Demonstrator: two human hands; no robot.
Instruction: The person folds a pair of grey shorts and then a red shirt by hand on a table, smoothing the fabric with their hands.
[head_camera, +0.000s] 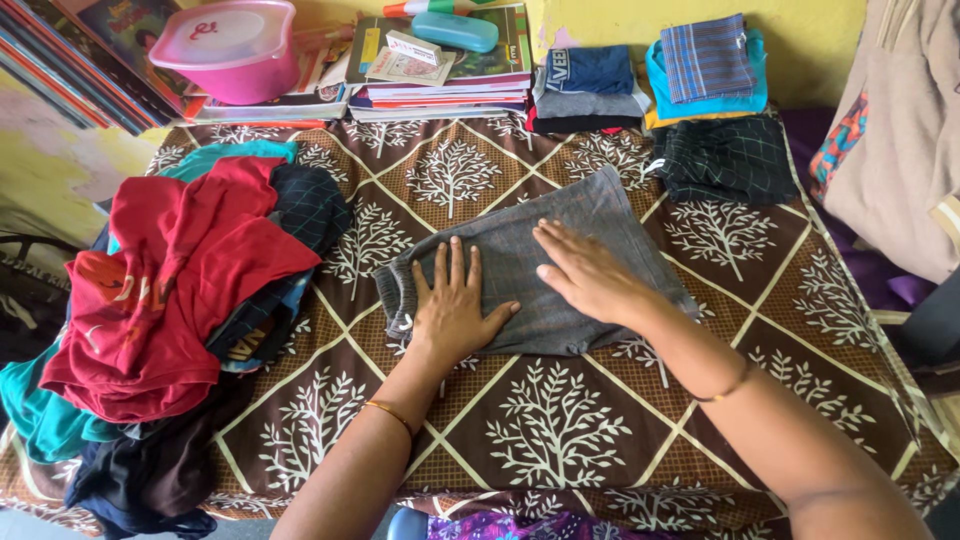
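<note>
Left hand (455, 310): lay flat, fingers spread, on grey woven shorts (560, 270).
Right hand (590, 272): flat, grip unclenched, pressed on the same cloth.
Shorts: folded, mid-tabletop, on brown tree-patterned cover (560, 420).
Beside: rumpled red garment pile (170, 290).

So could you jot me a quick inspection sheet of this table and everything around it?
Surface: brown cloth with white tree print covers the table.
Job's things: grey garment lies flat, partly folded.
Clutter: loose pile of clothes at left; folded stacks at the back; dark checked garment; books; pink lidded box.
Hands: left hand and right hand press flat on the grey garment.
Cables: nothing seen.
Surroundings: yellow wall behind; hanging fabric at right.
</note>
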